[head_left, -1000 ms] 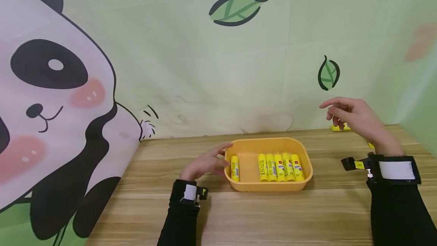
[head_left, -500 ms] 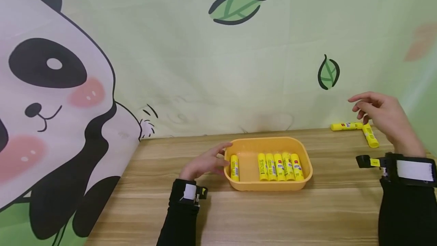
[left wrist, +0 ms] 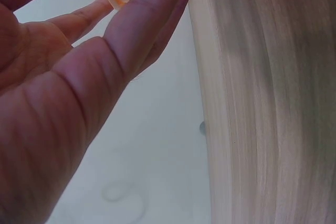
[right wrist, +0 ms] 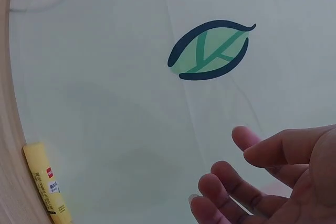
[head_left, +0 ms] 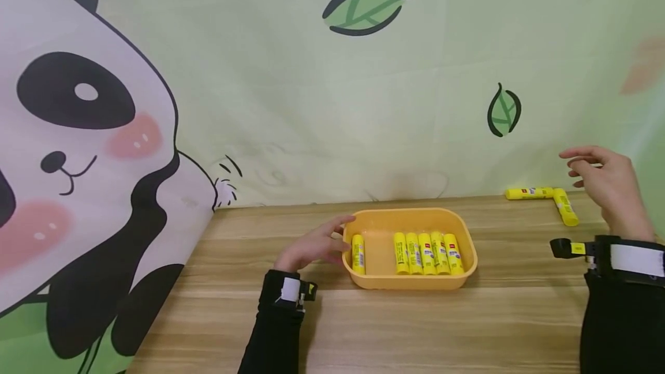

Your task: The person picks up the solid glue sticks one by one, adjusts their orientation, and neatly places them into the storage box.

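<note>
A yellow-orange plastic tray (head_left: 410, 283) sits on the table with several yellow glue sticks inside. One glue stick (head_left: 358, 254) lies along the tray's left wall; a row of others (head_left: 427, 254) fills the right part. My left hand (head_left: 314, 247) touches the tray's left rim with extended fingers; the left wrist view shows the thumb (left wrist: 142, 19) reaching the tray edge. My right hand (head_left: 610, 183) hovers at the far right, fingers loosely bent, holding nothing. Near it lie two glue sticks: one (head_left: 529, 193) along the back edge, another (head_left: 566, 208) angled toward the front.
A wood-grain table (head_left: 415, 328) carries everything. Behind it hangs a pale green cloth backdrop (head_left: 270, 74) with printed leaves and a large panda (head_left: 78, 178) at left. The cloth meets the table's back edge just behind the loose glue sticks.
My right hand has moved right, away from above the loose glue sticks, and both are now uncovered. My left hand has stayed at the tray's left rim.
</note>
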The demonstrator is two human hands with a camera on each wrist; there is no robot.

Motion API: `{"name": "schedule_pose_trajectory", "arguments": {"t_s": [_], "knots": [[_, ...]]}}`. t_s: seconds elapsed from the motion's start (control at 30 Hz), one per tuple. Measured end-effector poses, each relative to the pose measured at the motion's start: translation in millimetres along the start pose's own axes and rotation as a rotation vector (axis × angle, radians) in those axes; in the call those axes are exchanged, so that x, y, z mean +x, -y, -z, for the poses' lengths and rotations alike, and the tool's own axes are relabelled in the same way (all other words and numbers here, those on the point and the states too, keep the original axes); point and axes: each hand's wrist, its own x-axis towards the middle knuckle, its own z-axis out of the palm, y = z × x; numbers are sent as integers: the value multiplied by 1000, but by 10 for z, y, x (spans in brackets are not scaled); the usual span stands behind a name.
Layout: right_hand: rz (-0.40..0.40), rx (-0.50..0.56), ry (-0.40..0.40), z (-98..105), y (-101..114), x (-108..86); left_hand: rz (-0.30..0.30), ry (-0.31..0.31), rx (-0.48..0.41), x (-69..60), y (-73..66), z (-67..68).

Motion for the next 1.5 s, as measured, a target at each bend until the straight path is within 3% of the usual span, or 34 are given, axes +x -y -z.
{"name": "schedule_pose_trajectory", "arguments": {"t_s": [0.43,0.8,1.5], "knots": [[-43,4,40,-43,-83,88,9,0,12,-9,-19,38],[-69,36,156,-78,-322,123,10,2,2,-22,-36,42],[-179,-23,213,-37,-710,284,-6,18,-13,-18,-57,8]]}}
